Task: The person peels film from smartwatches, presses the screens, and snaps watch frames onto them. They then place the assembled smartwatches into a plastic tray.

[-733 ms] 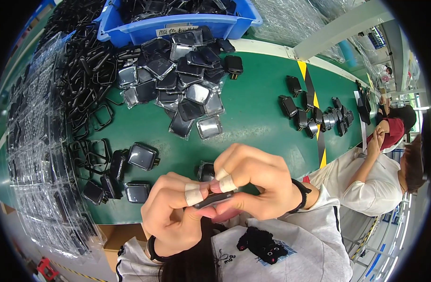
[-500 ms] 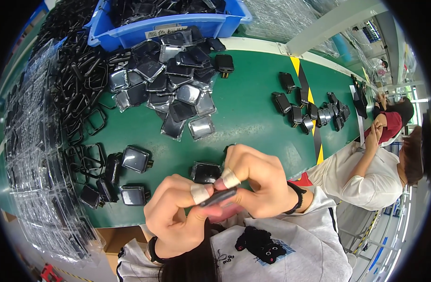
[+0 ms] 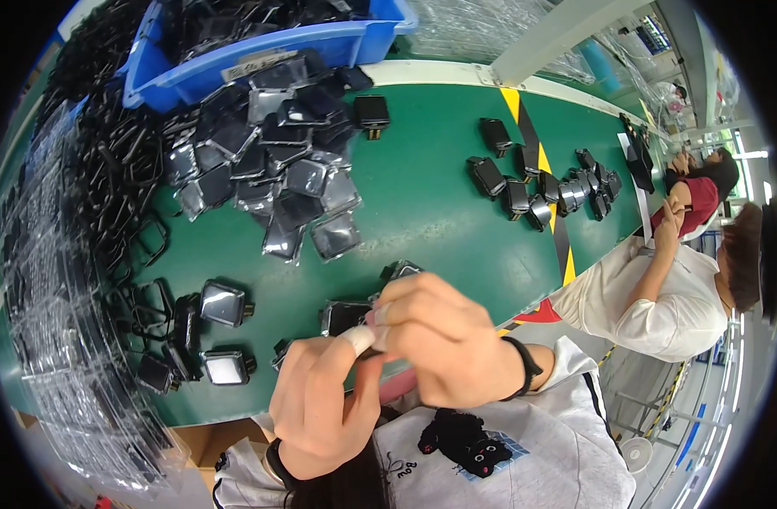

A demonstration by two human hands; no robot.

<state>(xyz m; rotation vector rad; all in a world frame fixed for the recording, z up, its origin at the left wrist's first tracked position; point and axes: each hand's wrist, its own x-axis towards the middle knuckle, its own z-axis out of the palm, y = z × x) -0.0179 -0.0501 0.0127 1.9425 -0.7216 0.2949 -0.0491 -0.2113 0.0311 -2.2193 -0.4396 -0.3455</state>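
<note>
Pinched between left hand [image 3: 320,403] and right hand [image 3: 443,343], both close together: small dark piece [image 3: 369,354], mostly hidden. Near at eleven o'clock, black module [image 3: 342,317] on green table [image 3: 422,212]; farther toward eleven, film-wrapped pieces [image 3: 307,176] and blue bin [image 3: 320,41]; toward two, black modules [image 3: 487,176] around striped tape [image 3: 512,106].

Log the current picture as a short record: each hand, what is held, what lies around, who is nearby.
left hand: pinching a dark piece, mostly hidden by fingers
right hand: fingertips at the same piece
surface: green table
beyond hands: pile of bagged flat pieces; blue bin behind it
left: black frames, clear plastic stack
right: dark blocks on both sides of striped tape
people: person in white, person in dark red
</note>
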